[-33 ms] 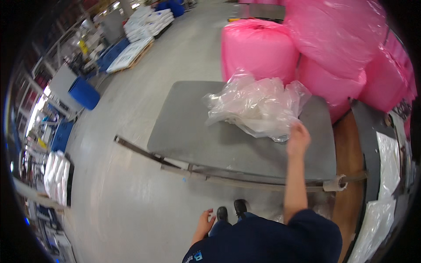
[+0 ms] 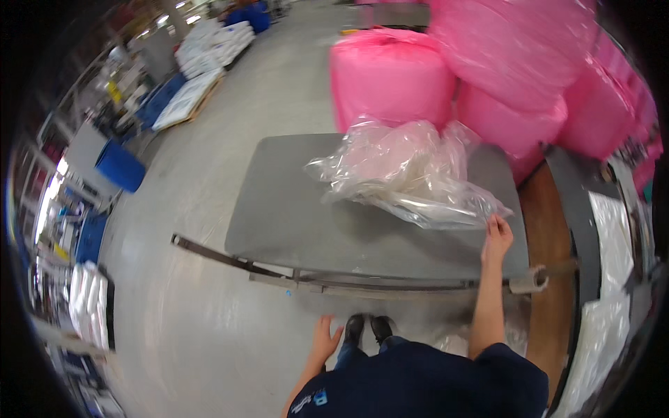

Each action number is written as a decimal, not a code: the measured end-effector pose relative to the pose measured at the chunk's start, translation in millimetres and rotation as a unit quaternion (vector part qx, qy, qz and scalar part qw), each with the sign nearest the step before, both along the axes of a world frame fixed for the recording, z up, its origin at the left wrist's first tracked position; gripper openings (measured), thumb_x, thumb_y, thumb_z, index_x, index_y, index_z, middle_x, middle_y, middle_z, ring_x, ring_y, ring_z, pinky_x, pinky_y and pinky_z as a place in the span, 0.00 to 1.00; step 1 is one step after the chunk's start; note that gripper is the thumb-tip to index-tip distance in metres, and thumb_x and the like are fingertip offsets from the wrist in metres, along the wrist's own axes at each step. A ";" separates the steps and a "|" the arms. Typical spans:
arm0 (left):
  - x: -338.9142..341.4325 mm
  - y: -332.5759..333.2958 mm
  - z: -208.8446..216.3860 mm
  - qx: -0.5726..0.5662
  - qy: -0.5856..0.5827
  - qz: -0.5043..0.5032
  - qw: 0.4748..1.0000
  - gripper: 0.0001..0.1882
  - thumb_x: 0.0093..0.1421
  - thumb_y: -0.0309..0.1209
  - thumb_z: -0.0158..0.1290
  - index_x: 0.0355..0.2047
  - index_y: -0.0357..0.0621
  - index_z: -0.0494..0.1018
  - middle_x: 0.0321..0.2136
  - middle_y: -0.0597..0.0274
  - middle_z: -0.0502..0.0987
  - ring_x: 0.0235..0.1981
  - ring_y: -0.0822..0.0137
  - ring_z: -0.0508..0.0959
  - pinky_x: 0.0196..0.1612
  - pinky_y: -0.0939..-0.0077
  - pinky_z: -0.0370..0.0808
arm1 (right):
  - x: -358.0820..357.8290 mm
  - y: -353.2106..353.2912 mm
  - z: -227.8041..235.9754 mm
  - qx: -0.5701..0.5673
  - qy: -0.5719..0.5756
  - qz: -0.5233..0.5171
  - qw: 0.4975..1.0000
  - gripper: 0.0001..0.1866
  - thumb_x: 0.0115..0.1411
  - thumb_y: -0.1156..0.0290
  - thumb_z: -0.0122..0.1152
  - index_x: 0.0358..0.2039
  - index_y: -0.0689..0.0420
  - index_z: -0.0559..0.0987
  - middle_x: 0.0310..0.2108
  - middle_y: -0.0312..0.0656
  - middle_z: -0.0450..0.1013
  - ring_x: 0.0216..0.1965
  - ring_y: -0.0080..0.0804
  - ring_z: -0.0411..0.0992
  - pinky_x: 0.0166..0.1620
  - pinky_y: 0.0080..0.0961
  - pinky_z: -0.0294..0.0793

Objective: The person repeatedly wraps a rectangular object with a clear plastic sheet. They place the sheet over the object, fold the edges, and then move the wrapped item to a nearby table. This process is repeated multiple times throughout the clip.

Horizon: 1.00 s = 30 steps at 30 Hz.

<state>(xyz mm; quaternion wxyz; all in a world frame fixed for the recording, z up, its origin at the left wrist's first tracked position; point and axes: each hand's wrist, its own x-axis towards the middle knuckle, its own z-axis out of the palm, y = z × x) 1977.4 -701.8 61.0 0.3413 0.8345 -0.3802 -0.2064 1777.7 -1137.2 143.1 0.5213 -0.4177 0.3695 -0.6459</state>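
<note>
A crumpled clear plastic bag (image 2: 397, 167) lies across the far part of a grey table (image 2: 279, 202). At its near right corner my right hand (image 2: 497, 237) pinches the plastic between closed fingers, pulling that edge out to a point. My left hand (image 2: 325, 341) hangs low over the floor in front of the table, holding nothing, its thumb and fingers apart.
Large filled pink bags (image 2: 390, 76) are piled behind the table and to its right. Along the near edge runs a long metal bar (image 2: 334, 280) with a cardboard tube (image 2: 531, 280) at its right end. Blue barrels (image 2: 120, 166) and stacked white sacks (image 2: 88, 299) stand at left.
My right hand has moved to the right with the bag's corner, stretching the near edge of the plastic. My left hand has risen slightly, and its fingers show more.
</note>
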 end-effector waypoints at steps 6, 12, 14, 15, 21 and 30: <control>24.7 -257.9 132.6 -0.121 -0.309 -0.311 0.891 0.41 0.37 0.45 0.61 0.54 0.65 0.59 0.60 0.51 0.41 0.59 0.38 0.40 0.51 0.30 0.40 | -162.2 164.0 -91.4 0.135 0.469 -0.161 0.858 0.01 0.46 0.79 0.54 0.22 0.62 0.74 0.19 0.37 0.70 0.22 0.22 0.65 0.27 0.20 0.65; -10.1 -452.2 31.0 0.032 -0.280 -0.297 0.913 0.58 0.33 0.48 0.64 0.60 0.65 0.39 0.59 0.37 0.33 0.58 0.33 0.37 0.47 0.25 0.46 | -126.6 380.7 -100.1 0.291 0.465 -0.276 0.789 0.03 0.48 0.77 0.54 0.22 0.63 0.75 0.18 0.40 0.71 0.21 0.24 0.66 0.27 0.23 0.66; -21.0 -465.0 13.1 0.011 -0.321 -0.270 0.908 0.59 0.36 0.54 0.61 0.61 0.61 0.34 0.57 0.36 0.43 0.57 0.35 0.45 0.56 0.48 0.52 | -145.8 445.0 -91.0 0.355 0.438 -0.383 0.732 0.04 0.49 0.76 0.53 0.24 0.63 0.76 0.20 0.46 0.72 0.22 0.31 0.69 0.28 0.25 0.67; -25.2 -462.8 -9.1 -0.044 -0.230 -0.307 0.922 0.57 0.37 0.47 0.62 0.61 0.61 0.36 0.57 0.37 0.47 0.59 0.43 0.47 0.58 0.61 0.54 | -157.8 478.2 -86.3 0.384 0.422 -0.428 0.701 0.05 0.50 0.76 0.53 0.25 0.62 0.76 0.21 0.48 0.72 0.23 0.34 0.70 0.28 0.26 0.68; -79.8 -430.7 -40.4 -0.054 0.147 -0.369 0.916 0.32 0.48 0.21 0.47 0.55 0.53 0.55 0.45 0.54 0.67 0.41 0.59 0.71 0.41 0.67 0.70 | -159.8 628.4 -49.8 0.458 0.192 -0.609 0.619 0.07 0.51 0.78 0.51 0.27 0.63 0.78 0.19 0.38 0.71 0.21 0.20 0.63 0.26 0.18 0.62; -257.8 -198.4 -125.2 0.229 0.459 -0.489 0.706 0.26 0.50 0.25 0.47 0.52 0.45 0.59 0.46 0.54 0.66 0.44 0.60 0.69 0.43 0.67 0.68 | -217.0 912.3 -114.0 0.334 -0.046 -0.889 0.310 0.08 0.50 0.77 0.53 0.31 0.65 0.77 0.25 0.38 0.72 0.23 0.21 0.64 0.27 0.18 0.63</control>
